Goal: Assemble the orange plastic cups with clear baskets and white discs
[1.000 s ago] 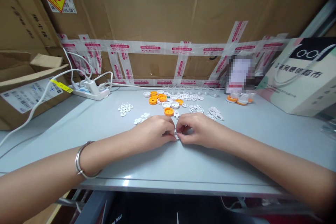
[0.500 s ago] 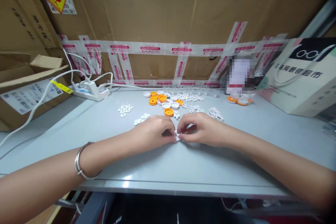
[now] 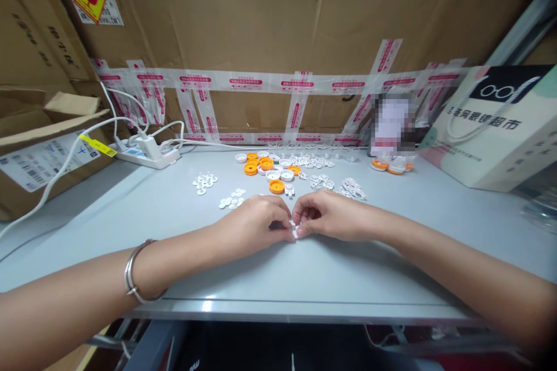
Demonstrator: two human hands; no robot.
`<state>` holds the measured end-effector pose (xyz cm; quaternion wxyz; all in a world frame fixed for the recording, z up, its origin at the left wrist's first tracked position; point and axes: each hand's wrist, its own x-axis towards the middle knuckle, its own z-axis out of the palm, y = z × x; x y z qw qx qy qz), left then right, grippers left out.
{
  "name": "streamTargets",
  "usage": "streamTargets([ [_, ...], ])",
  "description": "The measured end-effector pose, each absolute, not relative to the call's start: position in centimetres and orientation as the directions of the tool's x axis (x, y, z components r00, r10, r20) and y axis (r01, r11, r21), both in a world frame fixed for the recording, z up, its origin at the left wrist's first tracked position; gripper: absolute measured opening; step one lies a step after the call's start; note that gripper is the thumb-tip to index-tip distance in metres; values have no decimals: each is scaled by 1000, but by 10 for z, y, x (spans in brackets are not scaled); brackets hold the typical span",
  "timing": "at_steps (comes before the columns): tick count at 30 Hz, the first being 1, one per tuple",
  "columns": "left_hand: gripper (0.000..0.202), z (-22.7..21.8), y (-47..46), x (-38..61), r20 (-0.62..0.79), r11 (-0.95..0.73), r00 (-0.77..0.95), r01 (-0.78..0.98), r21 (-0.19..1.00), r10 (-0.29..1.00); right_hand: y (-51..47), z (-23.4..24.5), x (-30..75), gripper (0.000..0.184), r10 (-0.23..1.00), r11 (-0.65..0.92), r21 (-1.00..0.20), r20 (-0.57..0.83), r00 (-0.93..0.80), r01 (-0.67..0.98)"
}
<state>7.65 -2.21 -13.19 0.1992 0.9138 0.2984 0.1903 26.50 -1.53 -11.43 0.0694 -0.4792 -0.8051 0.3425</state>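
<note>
My left hand (image 3: 263, 220) and my right hand (image 3: 324, 214) meet near the middle of the table, both pinched on one small white plastic part (image 3: 296, 231). Fingers hide most of it. Just beyond them lie an orange round cap (image 3: 277, 186) and a white cut-out plastic piece (image 3: 289, 190). Farther back, orange and white round caps (image 3: 272, 175) are grouped with a cluster of white openwork pieces (image 3: 322, 181). Left of these sit small white discs (image 3: 232, 199) and white discs with thin stems (image 3: 204, 182). More flat white pieces (image 3: 353, 188) lie past my right hand.
A large taped cardboard box (image 3: 243, 23) walls off the back. On the left stand an open carton (image 3: 47, 156) and a white power strip (image 3: 152, 156) with cables. At the right are a paper bag (image 3: 483, 139) and stacked orange-and-white round pieces (image 3: 391, 166).
The view has shifted slightly. Both hands stay together on the small white part, with my right fingers a little more curled over it.
</note>
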Motion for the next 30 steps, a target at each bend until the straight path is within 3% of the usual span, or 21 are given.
streamTargets([
  [16, 9, -133, -21, 77, 222, -732, 733, 501, 463, 642, -15, -114, 268, 17, 796, 288, -681, -220, -563, 673],
  [18, 9, -134, -22, 78, 233, -736, 731, 499, 459, 641, -20, -113, 267, 14, 805, 361, -625, -166, -570, 692],
  [21, 9, -134, -23, 78, 250, -742, 727, 502, 444, 640, -28, -113, 265, 6, 816, 504, -450, -31, -577, 737],
  [23, 9, -135, -23, 78, 257, -745, 723, 506, 434, 641, -31, -114, 263, 4, 828, 523, -378, 14, -560, 764],
  [30, 12, -133, -24, 78, 247, -751, 733, 506, 424, 634, -20, -110, 261, 16, 841, 395, -479, -155, -519, 784],
])
